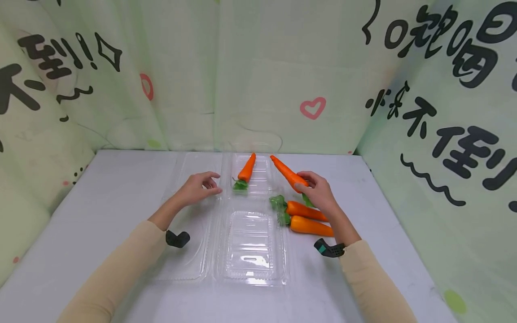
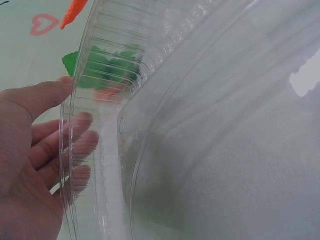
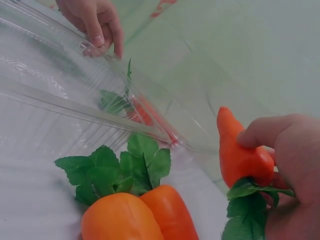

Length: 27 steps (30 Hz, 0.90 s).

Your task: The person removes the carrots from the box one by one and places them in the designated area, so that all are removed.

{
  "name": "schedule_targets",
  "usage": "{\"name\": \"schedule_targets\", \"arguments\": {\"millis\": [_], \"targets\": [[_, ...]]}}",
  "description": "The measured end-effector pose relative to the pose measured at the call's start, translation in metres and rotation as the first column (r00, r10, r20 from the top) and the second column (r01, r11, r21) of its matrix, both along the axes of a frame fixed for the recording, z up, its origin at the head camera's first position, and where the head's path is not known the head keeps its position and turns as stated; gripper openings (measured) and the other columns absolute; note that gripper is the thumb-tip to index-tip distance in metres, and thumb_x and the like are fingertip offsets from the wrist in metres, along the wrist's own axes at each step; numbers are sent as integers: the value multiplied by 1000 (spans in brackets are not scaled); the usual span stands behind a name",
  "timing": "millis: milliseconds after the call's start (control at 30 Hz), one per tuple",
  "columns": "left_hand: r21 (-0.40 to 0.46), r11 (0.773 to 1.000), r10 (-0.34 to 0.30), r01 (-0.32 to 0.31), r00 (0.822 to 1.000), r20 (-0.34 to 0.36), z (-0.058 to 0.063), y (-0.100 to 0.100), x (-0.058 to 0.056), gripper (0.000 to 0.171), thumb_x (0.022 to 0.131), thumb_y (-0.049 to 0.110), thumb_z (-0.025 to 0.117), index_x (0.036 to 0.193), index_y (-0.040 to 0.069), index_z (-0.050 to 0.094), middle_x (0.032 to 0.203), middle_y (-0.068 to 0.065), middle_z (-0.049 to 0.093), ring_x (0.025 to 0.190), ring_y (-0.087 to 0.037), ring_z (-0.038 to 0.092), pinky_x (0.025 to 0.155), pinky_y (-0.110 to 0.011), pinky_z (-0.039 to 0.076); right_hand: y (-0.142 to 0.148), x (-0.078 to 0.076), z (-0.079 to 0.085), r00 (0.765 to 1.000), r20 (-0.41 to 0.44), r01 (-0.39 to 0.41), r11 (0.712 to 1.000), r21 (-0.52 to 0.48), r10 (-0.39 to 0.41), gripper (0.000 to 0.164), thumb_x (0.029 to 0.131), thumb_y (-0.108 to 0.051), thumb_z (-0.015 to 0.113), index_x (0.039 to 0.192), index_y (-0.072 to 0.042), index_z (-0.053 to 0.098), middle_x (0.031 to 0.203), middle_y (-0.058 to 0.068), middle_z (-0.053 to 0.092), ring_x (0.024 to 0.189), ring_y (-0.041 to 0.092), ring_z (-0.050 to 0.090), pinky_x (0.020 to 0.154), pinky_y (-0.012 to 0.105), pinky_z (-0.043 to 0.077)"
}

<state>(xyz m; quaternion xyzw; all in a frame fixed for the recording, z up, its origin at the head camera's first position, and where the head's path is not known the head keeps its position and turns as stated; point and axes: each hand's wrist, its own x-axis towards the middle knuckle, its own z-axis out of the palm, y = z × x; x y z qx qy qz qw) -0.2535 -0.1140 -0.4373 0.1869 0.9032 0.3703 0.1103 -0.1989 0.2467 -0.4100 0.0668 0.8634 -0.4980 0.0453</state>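
Note:
My right hand [image 1: 317, 188] holds a toy-like orange carrot [image 1: 287, 172] with green leaves, thumb on one side and fingers on the other, its tip pointing up and away. My left hand [image 1: 199, 187] is by the left side of the far clear plastic container [image 1: 260, 188], thumb and fingers apart. Some of its fingers show through the clear wall in the left wrist view; whether they touch it I cannot tell. Another carrot [image 1: 247, 168] lies in that container, leaves toward me. Two more carrots, an upper one [image 1: 304, 211] and a lower one [image 1: 311, 225], lie below my right hand.
A second clear container [image 1: 252, 251] stands nearer on the white table [image 1: 109, 211]. Clear lid-like plastic [image 1: 186, 251] spreads to its left. Pale green curtains [image 1: 258, 67] with black writing surround the table's back and sides.

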Motion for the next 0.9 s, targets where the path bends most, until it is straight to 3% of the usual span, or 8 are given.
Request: {"name": "schedule_targets", "arguments": {"millis": [900], "targets": [[-6,1000,-1,1,1000,-4,1,0,0,54,89,28,70,134,6,53,100,-8,66,94,-21,59,80,-31,51,21,9,-9,1000,-12,7,1000,15,-7,47,95,-30,61,137,-13,50,142,12,50,126,32,47,107,46,43]]}}
